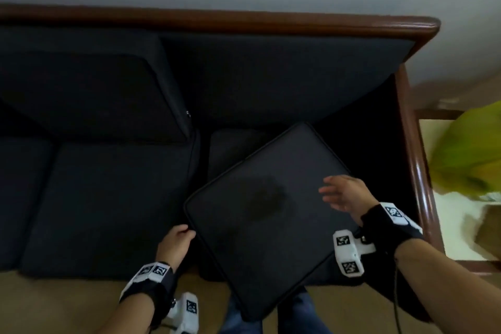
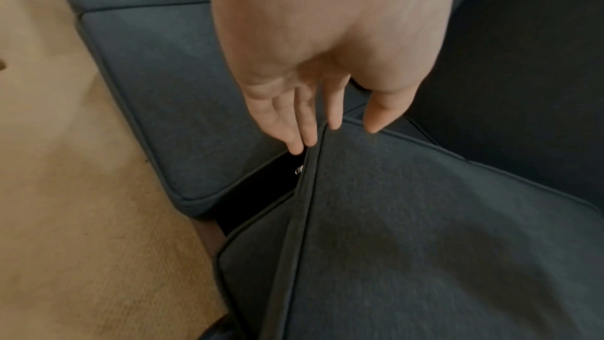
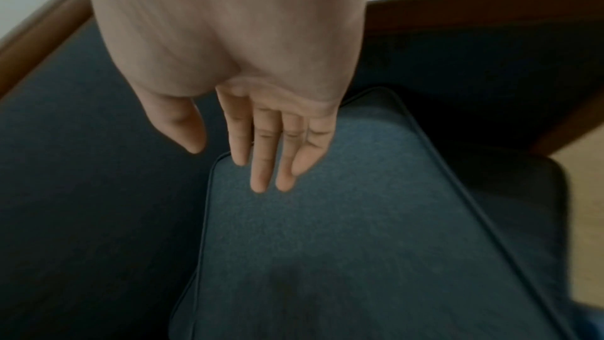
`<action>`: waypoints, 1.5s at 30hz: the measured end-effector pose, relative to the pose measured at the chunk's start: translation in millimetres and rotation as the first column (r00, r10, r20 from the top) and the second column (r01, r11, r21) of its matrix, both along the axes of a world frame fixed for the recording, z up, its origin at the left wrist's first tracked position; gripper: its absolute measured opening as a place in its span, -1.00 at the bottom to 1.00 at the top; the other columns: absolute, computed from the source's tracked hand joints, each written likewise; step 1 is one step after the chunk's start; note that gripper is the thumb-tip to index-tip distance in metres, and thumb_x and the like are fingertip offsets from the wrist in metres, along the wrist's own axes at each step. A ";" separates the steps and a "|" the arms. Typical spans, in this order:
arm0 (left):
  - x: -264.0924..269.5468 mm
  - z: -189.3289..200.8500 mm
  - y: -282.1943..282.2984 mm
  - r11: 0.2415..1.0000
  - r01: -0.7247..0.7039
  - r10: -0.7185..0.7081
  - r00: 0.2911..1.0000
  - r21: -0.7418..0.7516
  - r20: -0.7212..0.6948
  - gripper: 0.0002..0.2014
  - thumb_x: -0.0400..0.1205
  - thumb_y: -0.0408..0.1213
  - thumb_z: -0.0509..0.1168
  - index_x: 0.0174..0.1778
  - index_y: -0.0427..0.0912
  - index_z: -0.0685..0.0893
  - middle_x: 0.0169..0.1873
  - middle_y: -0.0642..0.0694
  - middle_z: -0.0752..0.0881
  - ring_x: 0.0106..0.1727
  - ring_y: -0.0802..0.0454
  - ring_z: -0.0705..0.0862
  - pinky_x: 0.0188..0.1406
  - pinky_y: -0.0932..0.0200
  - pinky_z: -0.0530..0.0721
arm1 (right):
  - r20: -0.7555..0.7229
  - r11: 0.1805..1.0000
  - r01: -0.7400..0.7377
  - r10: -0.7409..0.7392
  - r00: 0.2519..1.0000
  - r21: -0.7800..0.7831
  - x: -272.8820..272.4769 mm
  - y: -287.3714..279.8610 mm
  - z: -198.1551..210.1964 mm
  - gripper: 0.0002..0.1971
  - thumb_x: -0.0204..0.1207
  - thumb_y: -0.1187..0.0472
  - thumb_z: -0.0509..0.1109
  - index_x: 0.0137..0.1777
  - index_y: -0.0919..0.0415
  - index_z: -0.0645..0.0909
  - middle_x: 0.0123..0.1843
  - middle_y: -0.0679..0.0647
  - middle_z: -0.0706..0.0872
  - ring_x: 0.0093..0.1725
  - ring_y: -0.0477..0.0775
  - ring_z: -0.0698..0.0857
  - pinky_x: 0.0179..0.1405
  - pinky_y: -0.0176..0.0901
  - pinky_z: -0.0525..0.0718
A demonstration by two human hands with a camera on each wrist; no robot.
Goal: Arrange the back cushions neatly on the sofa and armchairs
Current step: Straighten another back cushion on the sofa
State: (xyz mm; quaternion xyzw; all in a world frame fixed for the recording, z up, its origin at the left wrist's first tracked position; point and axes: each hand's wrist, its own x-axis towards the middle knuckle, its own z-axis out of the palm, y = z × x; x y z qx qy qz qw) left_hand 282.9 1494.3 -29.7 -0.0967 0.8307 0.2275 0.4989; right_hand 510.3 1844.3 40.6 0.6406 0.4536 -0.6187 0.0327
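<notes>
A dark square back cushion [image 1: 265, 214] lies tilted cornerwise over the sofa's right seat, its near corner hanging past the front edge. My left hand [image 1: 180, 236] pinches its left corner; the left wrist view shows the thumb on the cushion's [image 2: 425, 229] top face and the fingers [image 2: 304, 138] along its piped edge. My right hand [image 1: 336, 192] is open, its straight fingers [image 3: 261, 177] lying over the cushion's [image 3: 343, 242] top face towards its far right side. A second back cushion [image 1: 89, 95] leans against the backrest at the left.
The sofa has a brown wooden top rail [image 1: 244, 19] and a wooden right armrest [image 1: 417, 165]. Dark seat cushions [image 1: 108, 203] fill the left and middle. A pale side table with something yellow-green [image 1: 466, 152] stands right of the armrest. Tan floor [image 1: 67, 304] lies in front.
</notes>
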 end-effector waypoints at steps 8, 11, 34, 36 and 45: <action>5.9 -48.0 46.1 0.889 -0.458 0.458 0.889 0.012 -0.025 0.00 0.28 0.40 0.38 0.65 0.12 0.30 0.51 -0.15 0.53 0.47 -0.25 0.53 0.48 -0.23 0.49 | 0.234 0.873 -0.353 0.286 0.929 0.336 -67.9 100.0 -114.4 -0.27 0.41 -0.06 0.51 0.56 0.18 0.42 0.47 0.31 0.55 0.44 0.32 0.56 0.47 0.12 0.50; 17.4 -66.6 56.4 0.821 -0.567 0.569 0.822 0.060 -0.018 -0.08 0.49 0.26 0.42 0.71 0.12 0.17 0.54 -0.15 0.50 0.46 -0.25 0.54 0.46 -0.24 0.50 | 0.358 0.760 -0.533 0.413 0.837 0.371 -78.1 114.7 -142.9 -0.28 0.54 -0.07 0.44 0.65 0.06 0.29 0.62 0.29 0.40 0.59 0.38 0.39 0.57 0.21 0.36; 2.6 45.7 107.7 0.721 -0.551 0.669 0.712 0.421 -0.213 -0.12 0.29 0.51 0.43 0.48 0.12 0.58 0.35 0.06 0.61 0.40 -0.03 0.56 0.53 -0.13 0.48 | -0.078 0.925 0.210 -0.195 0.978 0.318 -15.9 128.2 -55.7 0.33 -0.22 -0.66 0.50 0.59 0.01 0.33 0.51 0.12 0.55 0.45 0.20 0.58 0.49 0.21 0.53; -5.9 72.5 121.6 0.720 -0.507 0.664 0.702 0.473 -0.258 -0.42 0.44 0.37 0.43 0.31 0.17 0.66 0.20 0.11 0.60 0.31 0.03 0.54 0.46 -0.03 0.50 | -0.236 0.885 0.382 -0.325 0.916 0.266 -6.4 124.8 -36.3 0.22 -0.18 -0.55 0.60 0.51 0.04 0.42 0.44 0.10 0.63 0.37 0.16 0.66 0.39 0.18 0.60; -46.7 199.0 149.7 0.619 -0.166 0.679 0.604 0.768 -0.417 -0.58 0.26 0.40 0.47 -0.04 0.34 0.71 0.21 0.05 0.74 0.30 0.07 0.68 0.46 -0.10 0.60 | -0.505 0.787 0.613 -0.555 0.660 -0.065 8.1 76.5 15.7 -0.24 0.26 -0.35 0.54 0.45 -0.04 0.62 0.29 0.07 0.79 0.26 0.16 0.77 0.24 0.14 0.70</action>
